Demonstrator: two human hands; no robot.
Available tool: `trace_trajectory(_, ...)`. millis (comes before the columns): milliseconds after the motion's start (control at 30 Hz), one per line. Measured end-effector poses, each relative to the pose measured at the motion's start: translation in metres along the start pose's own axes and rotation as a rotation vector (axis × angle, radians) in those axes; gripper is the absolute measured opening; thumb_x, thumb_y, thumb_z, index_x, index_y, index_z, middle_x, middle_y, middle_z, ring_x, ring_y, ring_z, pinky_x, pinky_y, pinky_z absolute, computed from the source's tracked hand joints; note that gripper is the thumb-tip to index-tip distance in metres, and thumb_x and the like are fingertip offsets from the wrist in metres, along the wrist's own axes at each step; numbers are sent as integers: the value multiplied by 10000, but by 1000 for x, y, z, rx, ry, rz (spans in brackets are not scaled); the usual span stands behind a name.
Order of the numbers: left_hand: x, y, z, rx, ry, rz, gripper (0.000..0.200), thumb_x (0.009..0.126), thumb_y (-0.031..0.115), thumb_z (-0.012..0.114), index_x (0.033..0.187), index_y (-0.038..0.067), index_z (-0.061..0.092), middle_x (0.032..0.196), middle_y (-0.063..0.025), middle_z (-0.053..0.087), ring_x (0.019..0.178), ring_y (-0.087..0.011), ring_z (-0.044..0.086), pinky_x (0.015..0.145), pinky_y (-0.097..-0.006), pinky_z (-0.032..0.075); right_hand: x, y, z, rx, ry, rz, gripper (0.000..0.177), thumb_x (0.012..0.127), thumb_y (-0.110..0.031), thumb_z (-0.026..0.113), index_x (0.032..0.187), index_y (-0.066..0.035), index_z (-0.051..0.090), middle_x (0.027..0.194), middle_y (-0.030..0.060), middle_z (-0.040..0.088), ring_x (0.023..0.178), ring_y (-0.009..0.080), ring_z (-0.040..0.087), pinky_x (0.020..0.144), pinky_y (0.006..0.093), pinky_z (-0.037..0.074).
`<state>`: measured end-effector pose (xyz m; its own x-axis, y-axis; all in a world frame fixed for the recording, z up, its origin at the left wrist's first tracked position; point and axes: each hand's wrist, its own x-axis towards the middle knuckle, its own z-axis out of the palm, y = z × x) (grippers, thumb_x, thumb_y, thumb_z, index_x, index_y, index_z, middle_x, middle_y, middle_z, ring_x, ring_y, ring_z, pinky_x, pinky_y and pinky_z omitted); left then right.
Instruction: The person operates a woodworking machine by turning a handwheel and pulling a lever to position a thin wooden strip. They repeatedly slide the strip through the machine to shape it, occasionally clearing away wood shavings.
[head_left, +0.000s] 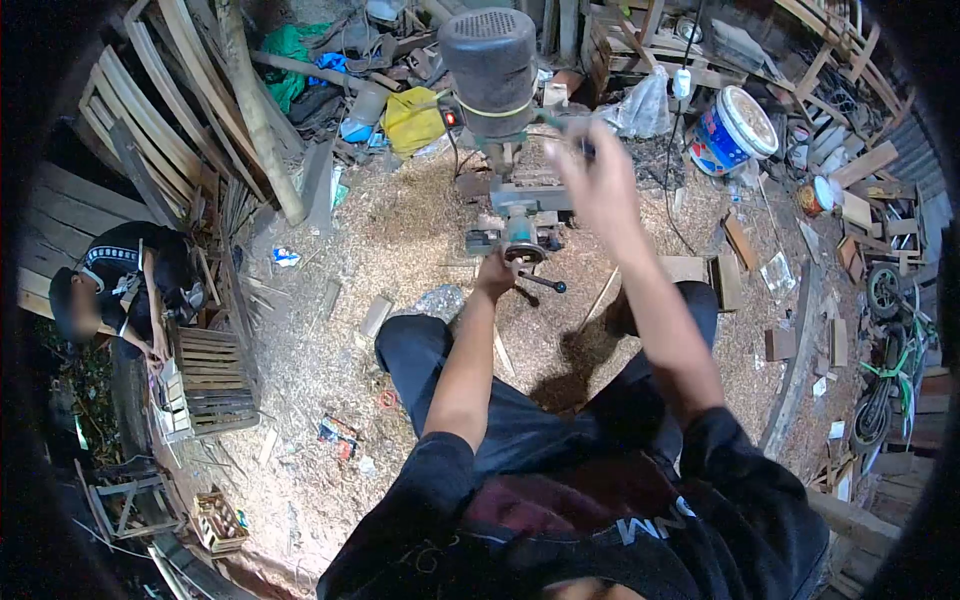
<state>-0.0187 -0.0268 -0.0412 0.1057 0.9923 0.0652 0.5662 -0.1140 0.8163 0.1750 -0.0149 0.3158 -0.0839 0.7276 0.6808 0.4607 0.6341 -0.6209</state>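
In front of me stands a bench-type drilling or mortising machine with a dark motor (488, 75) on top and a red-lit switch (450, 118). My left hand (497, 273) is closed on the rim of the small handwheel (524, 254) low on the machine. A black-knobbed handle (545, 286) sticks out beside it. My right hand (600, 185), blurred, is raised at the machine's right side, its fingers around the dark knob of the feed lever (587, 148). Between the head and the handwheel lies a greyish bar (535, 198) across the machine's table.
Sawdust covers the floor (340, 290). On the left another person (130, 280) bends over a slatted wooden crate (215, 375). A white-and-blue bucket (735, 130) and a yellow bag (412, 122) sit behind. Scrap wood (785, 345) and a small green bike (885, 370) line the right.
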Motion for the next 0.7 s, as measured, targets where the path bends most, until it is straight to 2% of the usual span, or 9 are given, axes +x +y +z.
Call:
trace_trajectory(67,-11,32,-11,36,117,207,353,858,199,595,1151,3,582,1152,-258,619,1124,-428,569,972,-452,468,52,-3,-3,70,18,-23,487,892,-240,711,1276,-27,501,1052,141,623,872,203,584,820,373,511)
trace_trajectory(167,-5,10,1,193,33,-35,577,868,337,634,1337,32,491,1298,-262,555,1199,-401,545,1003,-427,457,88,16,4,328,-21,-87,800,903,-301,671,1487,16,226,1428,318,389,1297,421,454,1115,412,336)
trace_trajectory(233,-11,51,-18,245,-119,-318,628,896,277,596,1454,73,392,1439,-230,450,1303,-368,461,1073,-408,399,83,45,10,97,49,-355,860,915,-299,650,1518,26,130,1502,315,295,1367,415,375,1165,414,256)
trace_trajectory(367,-20,61,-29,97,-104,-258,660,895,332,633,1463,99,391,1451,-211,444,1315,-366,460,1074,-389,403,-24,100,34,97,-107,-109,692,922,-260,624,1450,66,316,1467,294,389,1374,395,383,1146,424,284)
trace_trajectory(433,-28,31,-12,108,37,-78,654,905,273,626,1477,93,365,1500,-189,391,1362,-349,410,1105,-376,371,-103,155,57,-31,-358,349,507,907,-230,617,1310,57,505,1231,290,596,1179,414,565,1016,434,433)
trace_trajectory(500,-34,40,-15,58,40,-91,658,907,223,620,1488,89,342,1527,-184,347,1389,-335,373,1124,-367,344,-164,181,62,-160,-620,677,579,888,-323,638,1313,49,511,1257,292,583,1188,426,558,1002,433,449)
trace_trajectory(533,-36,43,-15,33,42,-95,661,908,199,617,1494,87,330,1540,-181,326,1402,-329,354,1133,-362,331,-229,229,81,-196,-459,652,600,888,-369,633,1304,48,523,1233,299,594,1160,436,574,984,464,460)
trace_trajectory(567,-38,40,-12,10,65,-81,663,916,182,606,1500,77,310,1540,-196,320,1421,-320,322,1151,-361,298,-268,264,94,-327,-559,786,624,888,-397,632,1306,52,522,1202,305,608,1130,446,588,983,485,456)
trace_trajectory(700,-40,13,3,29,244,0,582,941,164,593,1470,64,373,1439,-236,448,1200,-307,568,988,-357,477,-311,252,120,-261,-573,761,484,892,-357,636,1177,33,597,1045,314,643,985,462,627,847,489,500)
